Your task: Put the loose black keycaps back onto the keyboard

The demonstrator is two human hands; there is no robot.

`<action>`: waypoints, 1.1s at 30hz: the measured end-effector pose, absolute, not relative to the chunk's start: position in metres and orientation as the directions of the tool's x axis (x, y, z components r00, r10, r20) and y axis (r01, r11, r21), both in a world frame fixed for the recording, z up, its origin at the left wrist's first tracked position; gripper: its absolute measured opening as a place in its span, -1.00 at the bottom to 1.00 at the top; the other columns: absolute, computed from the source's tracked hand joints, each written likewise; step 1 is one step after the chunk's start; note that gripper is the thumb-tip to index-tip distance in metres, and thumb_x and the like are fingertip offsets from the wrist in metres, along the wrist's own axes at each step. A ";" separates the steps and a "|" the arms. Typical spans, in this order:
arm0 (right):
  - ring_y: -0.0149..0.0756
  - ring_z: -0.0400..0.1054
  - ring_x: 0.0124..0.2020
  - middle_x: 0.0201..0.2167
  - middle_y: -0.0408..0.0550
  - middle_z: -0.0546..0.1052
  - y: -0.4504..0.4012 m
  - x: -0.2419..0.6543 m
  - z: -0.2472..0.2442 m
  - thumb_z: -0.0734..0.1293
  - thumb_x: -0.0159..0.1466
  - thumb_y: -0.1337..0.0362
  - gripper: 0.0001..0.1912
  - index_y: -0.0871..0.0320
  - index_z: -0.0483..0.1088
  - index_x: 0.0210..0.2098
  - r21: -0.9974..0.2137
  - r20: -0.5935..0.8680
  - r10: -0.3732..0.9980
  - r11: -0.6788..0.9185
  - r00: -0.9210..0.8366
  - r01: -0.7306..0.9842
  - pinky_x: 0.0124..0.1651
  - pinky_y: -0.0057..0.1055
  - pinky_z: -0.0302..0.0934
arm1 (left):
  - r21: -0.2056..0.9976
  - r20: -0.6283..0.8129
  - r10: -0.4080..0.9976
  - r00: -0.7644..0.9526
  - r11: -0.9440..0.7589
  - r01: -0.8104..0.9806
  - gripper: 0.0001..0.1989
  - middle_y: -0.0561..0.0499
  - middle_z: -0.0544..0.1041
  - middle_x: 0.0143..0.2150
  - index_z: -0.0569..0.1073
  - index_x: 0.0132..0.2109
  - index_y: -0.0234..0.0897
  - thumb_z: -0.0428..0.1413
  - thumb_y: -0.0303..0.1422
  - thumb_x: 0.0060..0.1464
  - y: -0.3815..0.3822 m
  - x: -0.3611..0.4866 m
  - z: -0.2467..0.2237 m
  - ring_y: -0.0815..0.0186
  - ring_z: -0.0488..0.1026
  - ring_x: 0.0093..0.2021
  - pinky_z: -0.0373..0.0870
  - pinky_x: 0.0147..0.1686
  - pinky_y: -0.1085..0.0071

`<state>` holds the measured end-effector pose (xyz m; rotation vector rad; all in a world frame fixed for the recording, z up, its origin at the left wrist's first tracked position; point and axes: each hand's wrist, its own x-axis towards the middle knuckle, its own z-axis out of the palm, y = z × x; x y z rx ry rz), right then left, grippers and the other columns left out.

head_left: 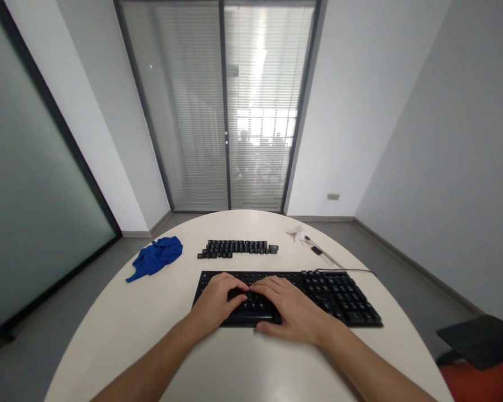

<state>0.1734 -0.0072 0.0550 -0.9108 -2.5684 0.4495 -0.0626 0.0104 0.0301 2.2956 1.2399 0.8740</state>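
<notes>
A black computer keyboard [331, 310] lies in front of me on the round table. Keys show on its right part and between my hands, while the upper left area looks partly bare of keycaps. My left hand [217, 301] rests over the keyboard's left part, thumb and index finger apart with dark keyboard between them. Across the middle lies my right hand [288, 308], fingers stretched to the left and thumb by the front edge. The fingertips of both hands nearly meet; no held thing shows. Behind the keyboard, several loose black keycaps [238, 247] stand in rows.
On the pale table [151, 340], a crumpled blue cloth [157, 257] lies at the left. White tissue-like material [297, 234] and a thin brush-like stick [324, 254] lie at the back right, beside a small black piece [316, 250]. A dark and red chair [482, 357] stands at the right.
</notes>
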 end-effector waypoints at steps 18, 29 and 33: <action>-0.06 0.28 0.15 0.10 0.07 0.47 -0.006 0.174 0.052 0.42 0.23 0.06 -0.45 0.12 0.33 0.15 -0.408 0.239 0.656 0.737 -0.715 0.539 0.23 -0.08 0.12 | 0.279 0.428 0.638 0.640 -0.767 0.578 -0.79 -0.02 0.58 -0.15 0.59 -0.10 -0.21 0.12 -0.49 0.16 -0.005 -0.061 0.048 0.16 0.43 -0.09 0.31 0.04 0.12; -0.05 0.24 0.20 0.17 0.10 0.43 -0.009 0.172 0.055 0.39 0.26 0.07 -0.50 0.12 0.38 0.13 -0.338 0.213 0.655 0.745 -0.725 0.574 0.27 -0.06 0.09 | 0.246 0.291 0.625 0.725 -0.781 0.574 -0.77 -0.07 0.50 0.01 0.57 -0.02 -0.14 0.17 -0.39 0.17 -0.005 -0.078 0.065 0.12 0.42 0.04 0.29 0.13 0.09; -0.02 0.19 0.26 0.20 0.13 0.41 -0.011 0.170 0.052 0.44 0.20 0.06 -0.42 0.16 0.35 0.14 -0.312 0.206 0.663 0.742 -0.720 0.594 0.34 -0.01 0.00 | 0.310 0.201 0.681 0.704 -0.726 0.614 -0.62 -0.08 0.45 0.13 0.55 0.07 -0.07 0.27 -0.32 0.07 -0.008 -0.083 0.068 0.05 0.37 0.15 0.28 0.18 0.07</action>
